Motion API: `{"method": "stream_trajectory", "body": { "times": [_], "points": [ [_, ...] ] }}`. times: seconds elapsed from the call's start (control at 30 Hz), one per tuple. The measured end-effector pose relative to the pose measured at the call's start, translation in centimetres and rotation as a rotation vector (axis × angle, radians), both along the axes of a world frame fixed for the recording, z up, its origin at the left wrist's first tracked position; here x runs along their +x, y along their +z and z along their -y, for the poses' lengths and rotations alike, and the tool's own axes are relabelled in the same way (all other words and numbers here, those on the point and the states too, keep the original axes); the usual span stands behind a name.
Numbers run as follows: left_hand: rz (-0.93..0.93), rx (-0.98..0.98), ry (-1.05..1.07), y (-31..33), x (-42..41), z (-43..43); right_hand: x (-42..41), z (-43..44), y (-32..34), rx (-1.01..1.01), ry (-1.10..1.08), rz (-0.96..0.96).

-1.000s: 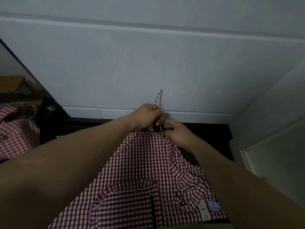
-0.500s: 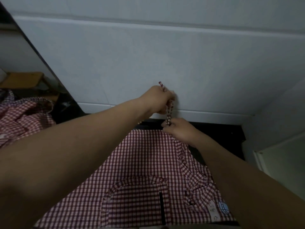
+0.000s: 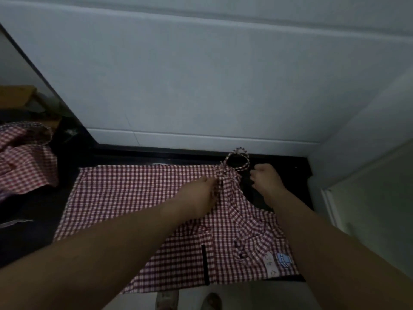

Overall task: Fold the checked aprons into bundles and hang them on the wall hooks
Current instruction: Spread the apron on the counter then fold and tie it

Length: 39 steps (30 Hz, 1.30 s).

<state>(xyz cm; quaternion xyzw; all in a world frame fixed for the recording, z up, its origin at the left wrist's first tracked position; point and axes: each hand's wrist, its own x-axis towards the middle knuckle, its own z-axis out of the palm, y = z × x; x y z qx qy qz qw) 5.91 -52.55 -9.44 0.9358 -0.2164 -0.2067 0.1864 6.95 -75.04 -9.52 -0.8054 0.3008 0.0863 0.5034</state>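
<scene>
Head view: the left hand (image 3: 199,195) lies on the checked apron (image 3: 134,198) spread over the dark counter (image 3: 290,175), fingertips hidden at its far corner, no longer lifting the strap loop (image 3: 247,163), and the right hand (image 3: 266,179) rests curled just right of the loop, both grips unclear.

Left hand (image 3: 200,198), right hand (image 3: 267,179) and both arms (image 3: 100,253) are bare; pale, patterned slippers (image 3: 166,299) show at the near edge.

The apron (image 3: 138,198) is thin woven cloth, matt and creased; its loop (image 3: 247,162) at 1 o'clock is a twisted cord. Under it the bench (image 3: 295,175) is black, smooth and faintly glossy. The wall (image 3: 201,86) at 12 o'clock is smooth white tile with a dull sheen.
</scene>
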Motion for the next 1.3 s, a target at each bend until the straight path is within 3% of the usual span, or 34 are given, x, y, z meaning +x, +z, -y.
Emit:
{"method": "stream_trajectory", "body": {
  "times": [0.13,0.23,0.33,0.4,0.5,0.53,0.67,0.73,0.83,0.97,1.07,1.17,1.3],
  "points": [
    [-0.115,-0.042,0.218,-0.7,1.1,2.2,-5.0,2.8,1.2,-0.289,0.235,-0.113],
    [-0.128,-0.019,0.249,-0.9,3.2,4.0,-7.7,4.4,0.9,-0.288,0.383,-0.302],
    [-0.141,0.004,0.285,-1.0,5.6,5.2,-8.9,5.0,0.0,-0.314,0.547,-0.352],
    [-0.198,-0.141,0.360,-0.2,7.1,5.8,-9.4,4.7,-0.6,-0.390,0.643,-0.362],
    [-0.342,-0.604,0.492,1.3,7.9,6.6,-10.3,3.9,-1.7,-0.546,0.708,-0.290],
    [-0.302,-0.625,0.458,1.7,7.4,6.3,-10.6,3.8,-2.0,-0.580,0.697,-0.252],
    [0.191,-0.212,0.186,0.0,1.3,3.1,-11.4,4.2,-2.1,-0.602,0.653,-0.237],
    [0.265,-0.075,0.106,-1.6,-3.1,0.8,-11.7,4.5,-1.9,-0.606,0.652,-0.256],
    [0.236,0.171,-0.053,-4.8,-7.1,-2.4,-12.1,5.2,-2.4,-0.606,0.657,-0.279],
    [0.183,0.155,-0.153,-5.5,-7.1,-4.2,-12.9,5.8,-2.4,-0.632,0.564,-0.236],
    [0.254,0.138,-0.100,-4.3,-6.9,-6.0,-13.9,4.5,-1.5,-0.748,0.496,0.018],
    [0.316,0.174,-0.024,-3.4,-7.9,-9.2,-15.1,0.4,0.0,-0.827,0.636,0.279],
    [0.377,0.224,0.035,-2.9,-9.9,-14.9,-17.6,-7.5,0.5,-0.766,0.912,0.446]
  ]
}}
